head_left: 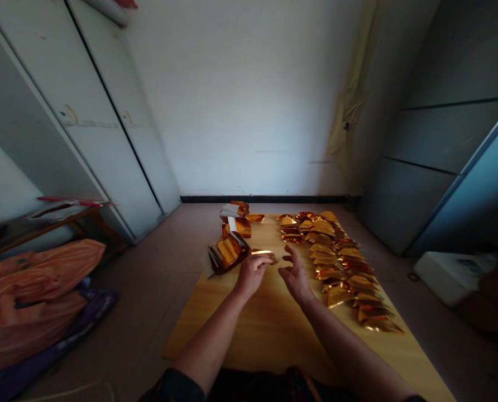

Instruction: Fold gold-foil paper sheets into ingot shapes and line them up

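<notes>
Through the headcam I see the left hand point(251, 274) pinching a gold foil sheet point(262, 253), while the right hand point(298, 277) gapes beside it, seemingly empty; I'd keep the pinch light and crease evenly, lest the foil crumple. Folded gold-foil pieces point(324, 258) lie right of the grip, a foil-paper bundle point(229, 252) left; I can read no brand or writing.

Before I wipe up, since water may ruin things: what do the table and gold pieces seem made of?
Table: probably wood or wood-look board, smooth; faint grain shows.
Gold pieces: likely foil or metallic paper, shiny; bright glints, thin edges.
</notes>
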Demonstrator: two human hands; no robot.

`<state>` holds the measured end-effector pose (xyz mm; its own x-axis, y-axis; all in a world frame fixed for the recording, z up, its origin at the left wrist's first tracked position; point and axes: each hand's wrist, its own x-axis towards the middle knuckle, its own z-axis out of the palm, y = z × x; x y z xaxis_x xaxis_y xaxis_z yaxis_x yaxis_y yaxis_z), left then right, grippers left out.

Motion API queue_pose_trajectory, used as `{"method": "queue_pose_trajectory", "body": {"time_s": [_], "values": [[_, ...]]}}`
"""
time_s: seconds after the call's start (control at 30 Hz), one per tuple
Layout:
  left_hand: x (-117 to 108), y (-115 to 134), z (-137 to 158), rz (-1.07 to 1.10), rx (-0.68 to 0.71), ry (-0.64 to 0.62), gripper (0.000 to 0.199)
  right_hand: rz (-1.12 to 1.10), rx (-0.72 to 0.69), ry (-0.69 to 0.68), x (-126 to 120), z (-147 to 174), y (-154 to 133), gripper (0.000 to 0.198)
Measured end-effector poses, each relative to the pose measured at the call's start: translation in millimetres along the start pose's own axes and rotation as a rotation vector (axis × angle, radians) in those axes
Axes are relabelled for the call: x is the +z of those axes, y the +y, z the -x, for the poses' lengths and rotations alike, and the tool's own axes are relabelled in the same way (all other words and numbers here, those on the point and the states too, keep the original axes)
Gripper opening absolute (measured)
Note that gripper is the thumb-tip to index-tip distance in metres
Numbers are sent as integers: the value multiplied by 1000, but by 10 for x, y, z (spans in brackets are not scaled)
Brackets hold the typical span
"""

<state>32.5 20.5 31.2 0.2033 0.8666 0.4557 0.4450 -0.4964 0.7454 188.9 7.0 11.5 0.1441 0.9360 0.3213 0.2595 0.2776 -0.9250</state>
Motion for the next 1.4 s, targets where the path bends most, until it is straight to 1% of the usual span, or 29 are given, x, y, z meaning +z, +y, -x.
{"method": "queue_pose_trajectory", "body": {"time_s": [0.07, 0.1, 0.17, 0.23, 0.3, 0.37, 0.4, 0.47, 0.53, 0.6, 0.67, 0.73, 0.77, 0.83, 0.9, 0.97, 1.07, 1.13, 1.17, 1.2, 1.23, 1.3, 1.37, 1.4], "values": [[14, -63, 80, 96, -45, -60, 31, 66, 3, 19, -60, -17, 110, 65], [17, -91, 117, 136, -80, -69, 30, 98, -7, 4, -94, -13, 165, 62], [21, -139, 183, 196, -144, -54, 28, 147, -62, -65, -155, 13, 265, 48], [32, -166, 230, 249, -191, -35, 23, 154, -108, -114, -193, 49, 341, 40], [44, -166, 257, 331, -255, -20, 15, 143, -127, -149, -206, 75, 384, 40], [47, -139, 269, 475, -361, 5, 10, 125, -124, -171, -198, 83, 387, 44], [43, -118, 271, 573, -421, 27, 11, 103, -106, -164, -188, 81, 372, 49], [23, -62, 276, 809, -515, 78, 19, 4, -19, -96, -166, 75, 311, 63], [1, -1, 287, 1045, -547, 93, 26, -171, 121, 4, -145, 78, 220, 80], [-2, 52, 308, 1210, -556, 81, 32, -357, 249, 27, -127, 96, 123, 88], [23, 83, 343, 1302, -579, 101, 32, -536, 385, -58, -106, 124, 46, 84], [65, 85, 391, 1343, -603, 105, 30, -662, 471, -147, -79, 144, 4, 69], [84, 77, 418, 1348, -607, 95, 29, -700, 485, -167, -64, 146, -4, 61], [101, 47, 470, 1354, -618, 91, 30, -730, 471, -151, -32, 132, -3, 47], [81, 12, 510, 1329, -624, 102, 32, -717, 446, -111, -5, 98, 13, 43], [29, -20, 526, 1250, -616, 105, 36, -660, 439, -106, 10, 50, 34, 42], [-73, -56, 515, 1075, -602, 114, 49, -479, 411, -183, 2, -45, 68, 43], [-135, -76, 506, 939, -612, 151, 63, -259, 346, -257, -19, -126, 83, 41], [-161, -83, 507, 853, -619, 144, 70, -103, 314, -261, -30, -170, 86, 36], [-183, -88, 512, 759, -621, 115, 73, 76, 283, -279, -40, -213, 87, 31], [-200, -91, 522, 666, -616, 60, 73, 249, 231, -300, -48, -253, 85, 28], [-222, -88, 549, 518, -583, -88, 63, 571, 105, -344, -57, -312, 78, 28], [-225, -74, 578, 419, -518, -237, 57, 817, -34, -405, -62, -339, 71, 31], [-220, -64, 590, 368, -476, -293, 57, 905, -100, -441, -65, -341, 68, 32]]}}
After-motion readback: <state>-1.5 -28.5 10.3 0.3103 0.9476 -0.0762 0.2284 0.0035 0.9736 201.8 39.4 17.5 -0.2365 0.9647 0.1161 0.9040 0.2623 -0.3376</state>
